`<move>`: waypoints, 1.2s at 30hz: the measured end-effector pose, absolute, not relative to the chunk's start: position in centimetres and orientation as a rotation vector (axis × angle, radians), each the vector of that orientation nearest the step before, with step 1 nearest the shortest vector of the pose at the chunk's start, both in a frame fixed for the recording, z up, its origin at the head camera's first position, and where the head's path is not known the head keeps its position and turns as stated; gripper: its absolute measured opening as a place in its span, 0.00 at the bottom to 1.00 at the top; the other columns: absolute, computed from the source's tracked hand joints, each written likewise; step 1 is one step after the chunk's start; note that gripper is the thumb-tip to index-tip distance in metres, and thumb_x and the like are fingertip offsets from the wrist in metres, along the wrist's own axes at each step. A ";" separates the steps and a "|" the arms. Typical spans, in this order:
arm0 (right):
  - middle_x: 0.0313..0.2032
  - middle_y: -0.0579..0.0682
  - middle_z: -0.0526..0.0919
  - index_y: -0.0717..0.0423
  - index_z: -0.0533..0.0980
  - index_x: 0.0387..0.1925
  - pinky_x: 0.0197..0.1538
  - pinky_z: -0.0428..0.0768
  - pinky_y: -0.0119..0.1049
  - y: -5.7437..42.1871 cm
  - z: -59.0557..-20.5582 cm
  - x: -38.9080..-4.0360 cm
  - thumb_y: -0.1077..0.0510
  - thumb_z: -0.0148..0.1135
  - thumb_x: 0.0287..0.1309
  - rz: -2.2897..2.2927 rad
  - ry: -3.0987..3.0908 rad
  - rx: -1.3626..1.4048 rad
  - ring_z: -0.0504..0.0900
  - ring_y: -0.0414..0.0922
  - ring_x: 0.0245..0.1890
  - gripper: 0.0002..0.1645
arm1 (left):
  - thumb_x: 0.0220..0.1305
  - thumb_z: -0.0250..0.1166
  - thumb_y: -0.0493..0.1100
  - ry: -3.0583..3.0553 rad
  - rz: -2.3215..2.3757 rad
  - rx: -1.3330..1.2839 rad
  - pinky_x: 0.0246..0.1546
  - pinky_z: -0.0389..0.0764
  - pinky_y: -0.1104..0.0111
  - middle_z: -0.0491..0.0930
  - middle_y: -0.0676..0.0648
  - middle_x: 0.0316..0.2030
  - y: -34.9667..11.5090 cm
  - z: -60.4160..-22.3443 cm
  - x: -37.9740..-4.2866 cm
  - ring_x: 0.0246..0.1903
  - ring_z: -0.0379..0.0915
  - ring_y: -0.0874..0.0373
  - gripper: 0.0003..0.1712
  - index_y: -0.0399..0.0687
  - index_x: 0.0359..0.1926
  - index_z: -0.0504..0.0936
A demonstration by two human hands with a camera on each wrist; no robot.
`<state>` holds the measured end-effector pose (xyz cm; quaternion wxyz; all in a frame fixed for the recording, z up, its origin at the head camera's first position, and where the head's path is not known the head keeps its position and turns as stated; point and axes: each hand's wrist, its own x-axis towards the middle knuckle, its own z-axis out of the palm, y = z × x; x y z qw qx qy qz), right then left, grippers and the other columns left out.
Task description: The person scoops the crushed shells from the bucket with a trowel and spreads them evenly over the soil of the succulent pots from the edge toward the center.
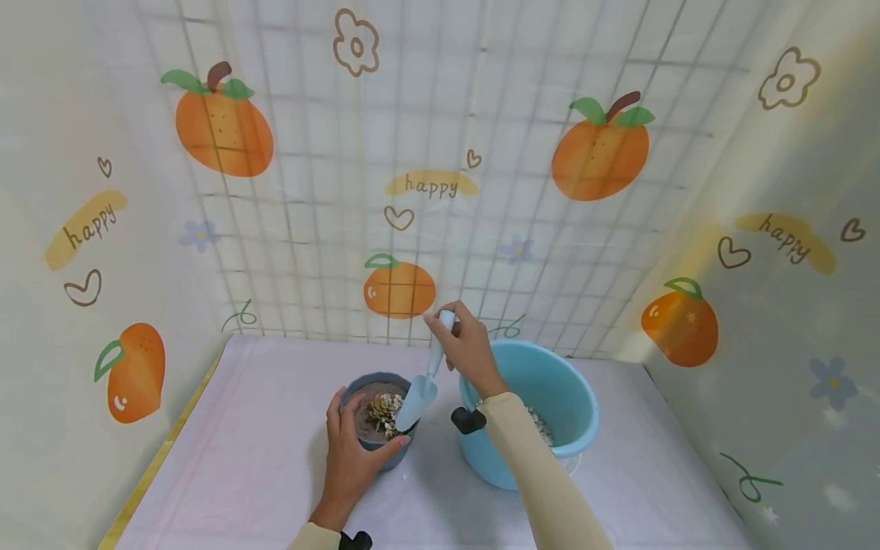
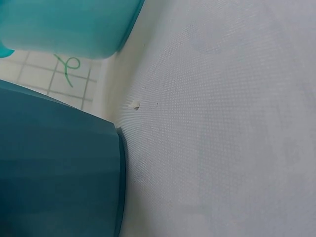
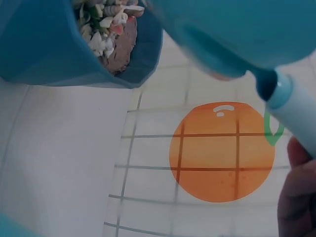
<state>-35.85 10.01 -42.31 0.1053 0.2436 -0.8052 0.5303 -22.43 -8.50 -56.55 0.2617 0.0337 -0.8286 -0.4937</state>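
A person's left hand [image 1: 351, 454] wraps round the near side of a small dark-blue flowerpot [image 1: 376, 420] on the pale pink tabletop [image 1: 247, 458], thumb curled on the right wall and fingers on the left, holding it upright. The pot holds brown soil, a small succulent [image 1: 382, 412] and a scatter of pale pebbles [image 3: 106, 24]. The right hand [image 1: 467, 347], fingers clenched round the top of the handle, grips a light-blue trowel [image 1: 422, 386]. The trowel's long axis slants down and to the left from the hand, its blade resting over the pot's right rim, just beside the plant. The right hand is therefore above and to the right of the pot, while the left is in contact with it. A light-blue bucket [image 1: 550, 382] containing pebbles stands just to the right of the pot, under the right forearm. One stray pebble [image 2: 134, 104] lies on the table near the pot's base. Behind, a curtain printed with oranges [image 1: 399, 289] hangs over a wire grid
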 end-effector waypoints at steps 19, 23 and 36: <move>0.11 0.52 0.69 0.43 0.71 0.43 0.12 0.70 0.43 10.3 -42.2 -36.1 0.39 0.57 0.67 1.499 -2.347 0.560 0.67 0.52 0.06 0.15 | 0.45 0.79 0.60 -2.321 -1.628 -0.236 0.62 0.54 0.37 0.42 0.52 0.75 -12.6 -56.9 -23.1 0.73 0.39 0.46 0.63 0.60 0.76 0.51; 0.10 0.52 0.69 0.43 0.71 0.43 0.11 0.69 0.42 10.4 -42.0 -36.0 0.38 0.57 0.67 1.478 -2.373 0.561 0.66 0.51 0.06 0.16 | 0.44 0.79 0.62 -2.278 -1.646 -0.214 0.62 0.57 0.38 0.42 0.52 0.75 -12.0 -57.1 -23.2 0.72 0.41 0.48 0.62 0.59 0.75 0.54; 0.16 0.54 0.71 0.39 0.72 0.45 0.16 0.74 0.47 10.2 -42.4 -35.8 0.34 0.58 0.64 1.517 -2.475 0.674 0.71 0.60 0.12 0.18 | 0.40 0.78 0.67 -2.257 -1.609 -0.078 0.62 0.58 0.40 0.43 0.57 0.74 -10.8 -57.6 -22.9 0.72 0.42 0.49 0.61 0.61 0.73 0.58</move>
